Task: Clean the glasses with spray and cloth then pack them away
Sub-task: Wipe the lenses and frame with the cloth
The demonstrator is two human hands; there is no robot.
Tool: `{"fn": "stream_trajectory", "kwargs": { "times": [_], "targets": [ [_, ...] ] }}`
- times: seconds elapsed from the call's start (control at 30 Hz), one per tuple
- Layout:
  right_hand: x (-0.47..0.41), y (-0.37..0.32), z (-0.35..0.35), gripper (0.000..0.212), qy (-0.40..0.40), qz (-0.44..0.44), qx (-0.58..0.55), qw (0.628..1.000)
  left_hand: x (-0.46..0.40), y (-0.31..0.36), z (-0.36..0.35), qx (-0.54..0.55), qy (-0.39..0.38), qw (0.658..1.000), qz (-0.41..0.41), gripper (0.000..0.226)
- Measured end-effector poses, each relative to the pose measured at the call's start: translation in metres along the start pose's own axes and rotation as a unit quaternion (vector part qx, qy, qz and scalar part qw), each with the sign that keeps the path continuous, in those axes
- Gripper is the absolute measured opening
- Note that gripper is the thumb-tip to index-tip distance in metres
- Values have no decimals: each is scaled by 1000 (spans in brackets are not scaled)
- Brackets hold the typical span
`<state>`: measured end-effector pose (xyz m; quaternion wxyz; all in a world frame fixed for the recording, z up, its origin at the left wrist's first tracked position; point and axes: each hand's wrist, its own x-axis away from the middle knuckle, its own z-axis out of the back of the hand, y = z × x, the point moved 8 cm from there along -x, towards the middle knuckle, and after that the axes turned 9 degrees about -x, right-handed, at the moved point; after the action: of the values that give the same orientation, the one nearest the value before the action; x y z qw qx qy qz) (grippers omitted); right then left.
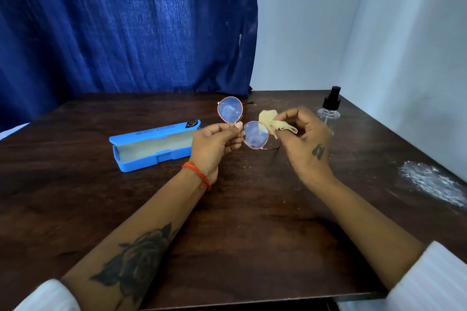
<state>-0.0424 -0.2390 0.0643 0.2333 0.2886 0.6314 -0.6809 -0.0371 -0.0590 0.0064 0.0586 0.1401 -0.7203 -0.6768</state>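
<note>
The glasses (230, 110) have a thin pink frame and round bluish lenses. My left hand (214, 145) pinches them at the bridge and holds them above the table, one lens up and back, the other lower and to the right. Just right of the lower lens, my right hand (307, 137) grips a crumpled pale yellow cloth (271, 121) between its curled fingers. A clear spray bottle (329, 111) with a black nozzle stands behind my right hand. The blue glasses case (154, 145) lies open left of my left hand, its pale lining showing.
The dark wooden table (240, 222) bears a white powdery smear (429, 182) near its right edge. A blue curtain (126, 25) hangs behind the table and a white wall stands at the right.
</note>
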Motion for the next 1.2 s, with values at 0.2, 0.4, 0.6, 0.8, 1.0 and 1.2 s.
{"fn": "stream_trajectory", "kwargs": {
  "times": [0.2, 0.4, 0.6, 0.8, 1.0, 1.2],
  "targets": [
    [26, -33, -37, 26, -147, 276, 212, 926, 2, -1, -1, -8, 6, 1000, -5, 11],
    [36, -35, -52, 22, -227, 324, 248, 884, 7, 4, -2, -2, 8, 1000, -18, 17],
    [28, -29, -42, 26, -222, 259, 245, 907, 6, 8, -3, -48, 22, 998, -39, 9],
    [18, -25, -29, 29, -144, 231, 251, 929, 3, 7, 0, -62, 34, 996, -44, 10],
    [34, -25, -54, 20, -223, 267, 257, 902, 3, 7, 1, -104, 47, 991, -71, 13],
    [31, -18, -51, 21, -266, 233, 282, 892, 4, 10, -1, -113, 41, 989, -85, 12]
  ]
}}
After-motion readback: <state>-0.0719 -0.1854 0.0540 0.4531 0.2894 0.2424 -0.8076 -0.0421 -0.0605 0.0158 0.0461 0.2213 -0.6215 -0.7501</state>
